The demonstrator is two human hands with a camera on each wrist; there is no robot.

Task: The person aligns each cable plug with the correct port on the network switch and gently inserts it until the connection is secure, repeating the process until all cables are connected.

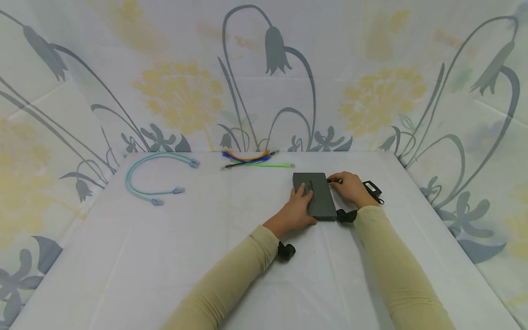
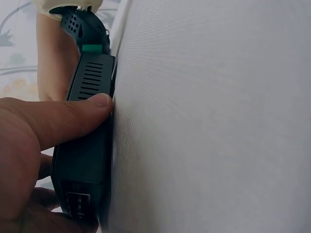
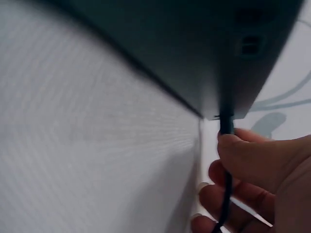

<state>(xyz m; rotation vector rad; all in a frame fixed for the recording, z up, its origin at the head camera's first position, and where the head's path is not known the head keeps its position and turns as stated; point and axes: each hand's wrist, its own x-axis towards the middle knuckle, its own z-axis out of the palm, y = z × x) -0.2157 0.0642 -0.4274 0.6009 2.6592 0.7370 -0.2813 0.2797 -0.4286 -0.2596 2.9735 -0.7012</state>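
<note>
One dark flat box (image 1: 323, 197) sits flat on the white table (image 1: 227, 256), right of centre, long sides running away from the person. Looks rigid; probably light, so a one-sided push could skid it. Best hold: top plus near end. Left hand (image 1: 294, 211) is there, fingers spread apart on top, thumb across the vented end. Right hand (image 1: 349, 187) has its fingers clamped on a black plug (image 3: 226, 124) at the box's right side, far end. Can't tell if it's fully seated. Plug likely stiff, cable (image 3: 226, 194) soft: hold the plug body, load it straight, no levering. Right wrist camera (image 1: 346, 216) crowds the near right corner. Black adapter (image 1: 372, 187) just beside the right hand, limits room there. More room left and nearside. Short coloured cables (image 1: 247, 160) lie at the back edge, pale blue cables (image 1: 128, 178) well left.
</note>
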